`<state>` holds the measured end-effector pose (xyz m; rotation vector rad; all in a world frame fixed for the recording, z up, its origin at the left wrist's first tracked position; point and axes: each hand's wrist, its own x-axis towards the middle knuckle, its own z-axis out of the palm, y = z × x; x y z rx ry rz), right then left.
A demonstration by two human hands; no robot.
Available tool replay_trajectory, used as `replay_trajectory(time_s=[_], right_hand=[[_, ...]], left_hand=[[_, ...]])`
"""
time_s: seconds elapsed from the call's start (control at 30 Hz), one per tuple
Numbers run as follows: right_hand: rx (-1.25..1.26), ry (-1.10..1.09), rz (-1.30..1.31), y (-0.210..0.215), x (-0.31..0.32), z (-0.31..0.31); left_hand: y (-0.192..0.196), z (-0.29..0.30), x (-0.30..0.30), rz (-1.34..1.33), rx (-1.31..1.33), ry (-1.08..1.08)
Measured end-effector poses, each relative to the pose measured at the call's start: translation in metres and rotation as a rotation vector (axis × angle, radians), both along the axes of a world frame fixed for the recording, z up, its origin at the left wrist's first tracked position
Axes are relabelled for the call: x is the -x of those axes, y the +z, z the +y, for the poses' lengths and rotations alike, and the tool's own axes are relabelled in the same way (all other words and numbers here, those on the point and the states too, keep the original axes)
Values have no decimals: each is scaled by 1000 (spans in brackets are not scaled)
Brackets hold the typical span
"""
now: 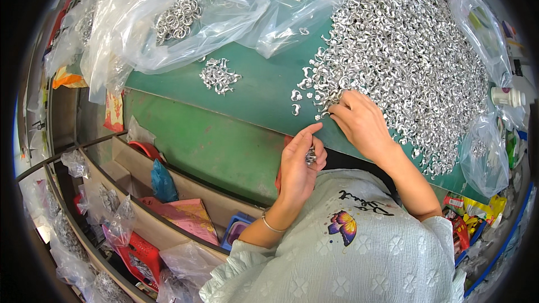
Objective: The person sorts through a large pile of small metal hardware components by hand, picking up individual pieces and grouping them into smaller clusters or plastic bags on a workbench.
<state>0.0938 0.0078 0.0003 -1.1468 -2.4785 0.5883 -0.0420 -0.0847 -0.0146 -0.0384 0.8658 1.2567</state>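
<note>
Two small metal pieces [310, 157] sit bunched in the left hand [299, 163], orientation unclear.

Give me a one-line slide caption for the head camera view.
Right hand picks from a heap of small silver metal pieces on a green table; left hand cups a few.

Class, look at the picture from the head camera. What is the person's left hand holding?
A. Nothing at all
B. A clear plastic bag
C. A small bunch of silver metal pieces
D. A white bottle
C: the left hand is cupped at the edge of the green table with a few silver metal pieces showing between its fingers, while the right hand rests on the big pile.
</note>
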Motion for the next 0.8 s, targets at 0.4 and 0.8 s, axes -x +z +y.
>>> replay_trajectory(time_s=[0.4, 0.8], right_hand=[[9, 37, 53, -4, 1, 1], [-120, 32, -38, -9, 4, -2]], left_hand=[[-6, -3, 0, 20, -46, -2], [-6, -3, 0, 32, -60, -25]])
